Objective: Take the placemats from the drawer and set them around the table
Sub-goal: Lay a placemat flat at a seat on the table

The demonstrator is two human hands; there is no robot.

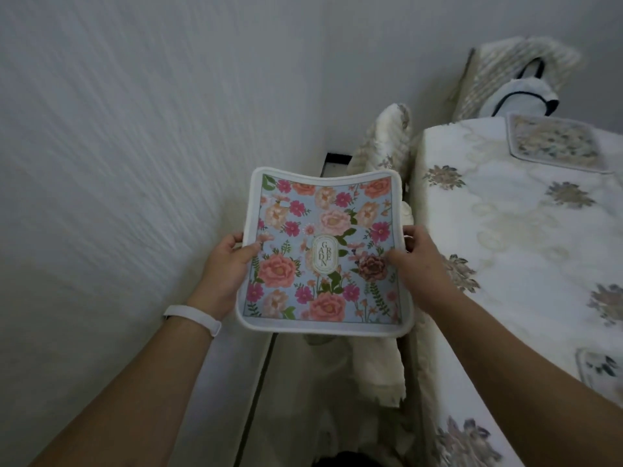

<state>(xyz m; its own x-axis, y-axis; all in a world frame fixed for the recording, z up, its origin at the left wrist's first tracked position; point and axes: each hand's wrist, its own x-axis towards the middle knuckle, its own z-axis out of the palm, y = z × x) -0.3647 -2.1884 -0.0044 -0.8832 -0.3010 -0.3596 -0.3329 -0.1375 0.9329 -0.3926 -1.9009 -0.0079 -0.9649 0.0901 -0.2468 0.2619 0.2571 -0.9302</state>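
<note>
**One placemat held beside the table**

Both forearms reach forward. The left hand (pixel 229 261) and right hand (pixel 414 261) pinch the side edges of a floral placemat (pixel 323 251), held in the air just beside the table (pixel 505 230). A far mat (pixel 556 143) and a near mat (pixel 596 365) lie on it. This looks like the carrying step; next it needs a free place and a flat lowering.

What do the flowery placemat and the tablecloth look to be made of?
The placemat looks like soft printed fabric with a white bound edge, matte; it bows between the left hand and right hand. The tablecloth seems woven cloth, faintly glossy, with flowers woven or embroidered in.
</note>
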